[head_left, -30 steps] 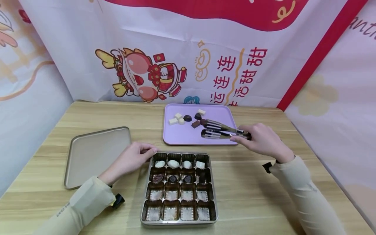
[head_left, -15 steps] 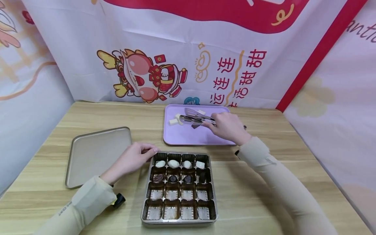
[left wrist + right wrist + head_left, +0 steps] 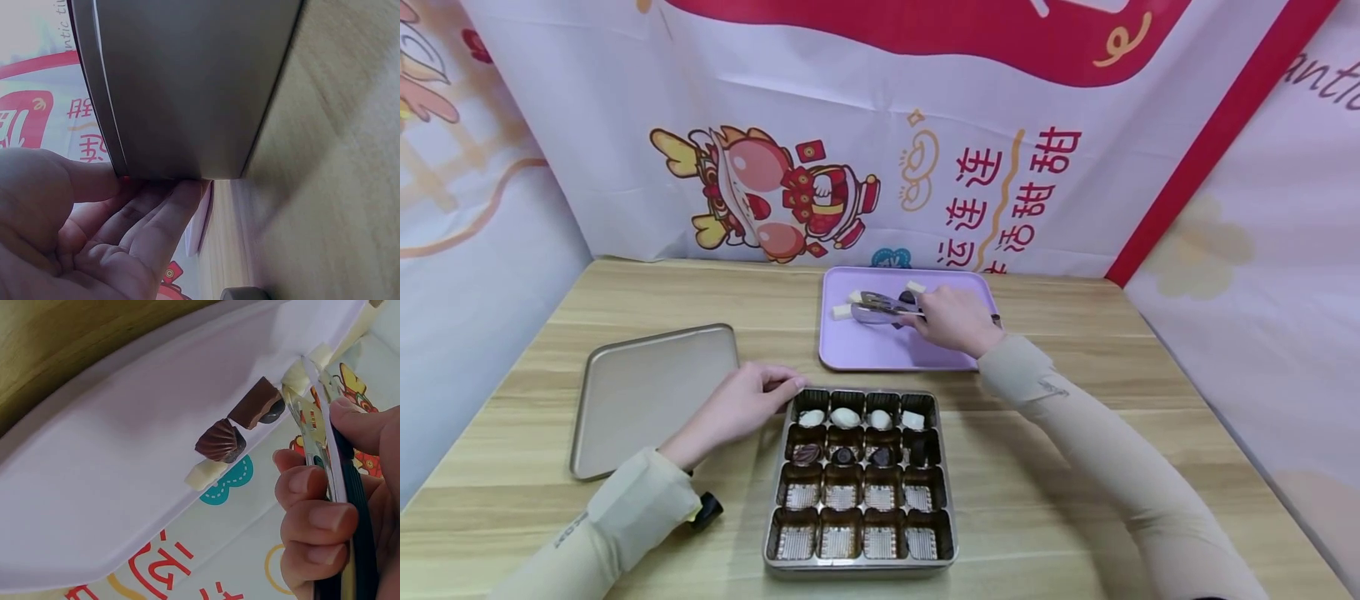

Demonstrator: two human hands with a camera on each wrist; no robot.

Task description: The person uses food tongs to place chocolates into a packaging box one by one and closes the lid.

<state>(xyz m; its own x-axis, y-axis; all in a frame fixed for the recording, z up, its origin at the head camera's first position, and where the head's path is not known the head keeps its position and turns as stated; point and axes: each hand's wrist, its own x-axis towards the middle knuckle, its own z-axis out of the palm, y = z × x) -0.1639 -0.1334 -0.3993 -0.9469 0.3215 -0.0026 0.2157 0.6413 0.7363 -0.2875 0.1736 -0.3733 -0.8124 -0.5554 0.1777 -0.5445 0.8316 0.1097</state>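
Observation:
My right hand [image 3: 958, 321] grips metal serving tongs [image 3: 874, 313] over a lilac tray [image 3: 868, 350]. In the right wrist view the tong tips are right at a pale round chocolate [image 3: 295, 376]. Near it on the tray lie a brown block chocolate [image 3: 253, 405], a shell-shaped dark chocolate [image 3: 219, 441] and a white piece [image 3: 205, 475]. My left hand [image 3: 751, 404] holds the far left corner of a compartmented chocolate box [image 3: 859, 569], thumb at its rim and fingers against its side [image 3: 169, 87]. White chocolates fill the box's back row, dark ones the second; the two front rows are bare.
A metallic lid [image 3: 651, 396] lies on the wooden table [image 3: 1037, 533], left of the box. Behind the tray hangs a printed white cloth [image 3: 820, 75], with more cloth along both sides.
My right hand has carried the tongs leftward across the tray, from its right side to the white chocolates at the left. My left hand and the box stay in place.

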